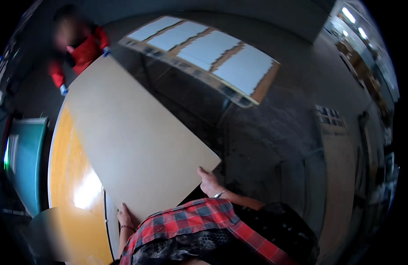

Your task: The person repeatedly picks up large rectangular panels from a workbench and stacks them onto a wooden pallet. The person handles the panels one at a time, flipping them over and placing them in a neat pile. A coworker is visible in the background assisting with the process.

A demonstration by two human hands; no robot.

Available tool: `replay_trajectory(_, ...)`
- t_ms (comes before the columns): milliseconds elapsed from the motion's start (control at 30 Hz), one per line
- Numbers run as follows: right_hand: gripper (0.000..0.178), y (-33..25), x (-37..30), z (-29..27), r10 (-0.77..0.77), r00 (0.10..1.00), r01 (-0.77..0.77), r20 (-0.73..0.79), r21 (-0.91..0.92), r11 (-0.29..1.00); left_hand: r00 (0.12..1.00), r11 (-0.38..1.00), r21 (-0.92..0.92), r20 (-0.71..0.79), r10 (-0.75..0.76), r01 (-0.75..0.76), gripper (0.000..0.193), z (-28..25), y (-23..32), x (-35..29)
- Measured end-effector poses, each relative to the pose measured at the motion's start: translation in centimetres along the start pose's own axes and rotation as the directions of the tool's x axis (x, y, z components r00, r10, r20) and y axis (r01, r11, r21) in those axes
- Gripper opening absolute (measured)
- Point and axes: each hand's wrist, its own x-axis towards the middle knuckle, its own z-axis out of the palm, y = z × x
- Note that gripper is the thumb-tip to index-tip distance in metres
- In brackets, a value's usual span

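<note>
"Left hand [123, 216], right hand [208, 182]?"
"Both gripping beige board [137, 132], near end; co-worker [83, 55] at far end, board overlapping yellow tabletop [73, 170]."
"Dark marks [330, 116] on right-side panel [338, 176]?"
"Too blurred to read."

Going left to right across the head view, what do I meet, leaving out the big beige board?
Green panel, yellow wood-grain surface, wearer's left hand, wearer's right hand, long brown panel.

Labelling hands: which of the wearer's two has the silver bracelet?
The right hand, near the rightmost corner of the beige board; the left hand has a dark wristband instead.
</note>
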Motion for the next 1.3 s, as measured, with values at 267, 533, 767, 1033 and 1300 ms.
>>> replay_trajectory(267, 0.03, -19.0, 8.1, -1.2, -0.179, 0.967, 0.19, 0.179, -0.047, 0.981, 0.996, 0.995, 0.052, -0.005, 0.091, -0.09, 0.06, 13.3, 9.2, -6.5)
replay_trajectory(533, 0.031, -46.7, 25.1, -10.1, -0.163, 0.978, 0.178, 0.127, -0.118, 0.977, 0.972, 0.948, -0.266, 0.11, 0.209, -0.174, 0.042, 43.4, 22.8, -16.1)
replay_trajectory(767, 0.039, -62.9, 35.5, -18.1, -0.143, 0.982, 0.164, 0.121, -0.186, 0.969, 0.958, 0.939, 0.244, 0.211, 0.193, -0.243, 0.061, 61.2, 29.1, -17.9)
replay_trajectory(1033, 0.046, -72.8, 39.1, -22.4, 0.132, 0.976, -0.171, -0.176, -0.984, -0.043, 0.886, 0.477, 0.746, 0.402, 0.232, -0.464, 0.055, 65.4, 33.2, -20.6)
replay_trajectory(1300, 0.036, -73.6, 48.6, -17.5, -0.311, 0.785, 0.305, 0.535, -0.772, -0.558, 0.97, 0.795, 0.6, 0.233, -0.069, -0.088, 0.063, 65.3, 33.4, -24.7)
